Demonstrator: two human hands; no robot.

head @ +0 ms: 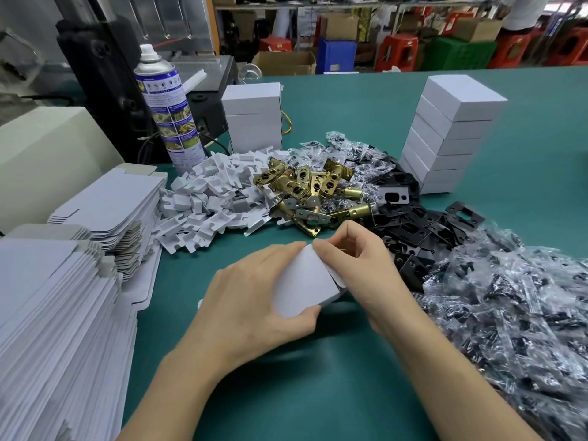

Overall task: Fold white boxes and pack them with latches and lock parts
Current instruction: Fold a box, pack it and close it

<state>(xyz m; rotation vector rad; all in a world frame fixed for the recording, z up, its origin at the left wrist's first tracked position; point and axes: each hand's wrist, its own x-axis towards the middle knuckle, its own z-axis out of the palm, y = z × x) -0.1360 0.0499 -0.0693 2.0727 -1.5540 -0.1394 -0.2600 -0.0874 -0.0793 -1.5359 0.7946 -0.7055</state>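
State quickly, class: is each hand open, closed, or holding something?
Left hand: holding the white box, fingers and thumb curled round it.
Right hand: pinching the same box's top edge.

Plain white box [302, 281], teal-green table mat [286, 393]. Brass-gold latches [296, 183], black strike plates [410, 230], white inserts [203, 202]. Blue/silver spray can [165, 106] w/ yellow pic panels.

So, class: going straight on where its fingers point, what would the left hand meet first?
Probably the brass latches, just beyond the white box the left hand grips; depth is unclear.
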